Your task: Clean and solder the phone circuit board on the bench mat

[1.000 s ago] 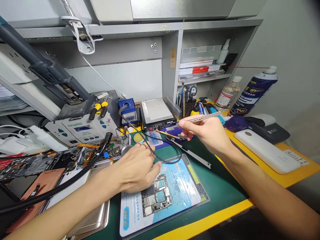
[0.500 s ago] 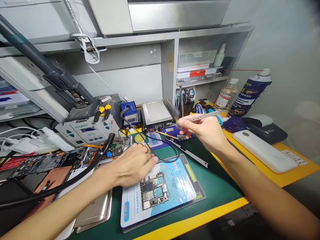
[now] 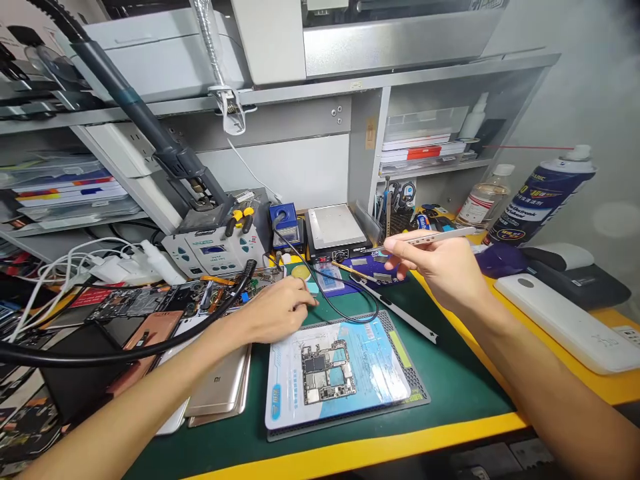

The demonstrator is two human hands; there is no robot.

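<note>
My right hand (image 3: pixel 447 267) is closed round a pair of metal tweezers (image 3: pixel 437 235) with small holes along the side, held in the air over the mat's right part. My left hand (image 3: pixel 283 310) hovers at the upper left corner of a blue and white pad (image 3: pixel 380 367), fingers curled in; whatever they pinch, if anything, is hidden. Just beyond its fingers are a small teal piece (image 3: pixel 313 288) and a round yellowish tin (image 3: pixel 301 272). A phone logic board (image 3: pixel 327 370) lies flat on the pad.
A black cable (image 3: pixel 345 315) loops above the pad, and a thick black hose (image 3: pixel 150 352) crosses the left side. A white-handled tool (image 3: pixel 407 320) lies on the green mat (image 3: pixel 450 373). Behind stand a soldering station (image 3: pixel 217 250) and a heating plate (image 3: pixel 336 227). Phones (image 3: pixel 215 387) are stacked at left.
The view has turned left, so the scene sits farther right. My left hand has lifted off the pad's upper edge, its fingers bending. My right hand still holds the tweezers.
</note>
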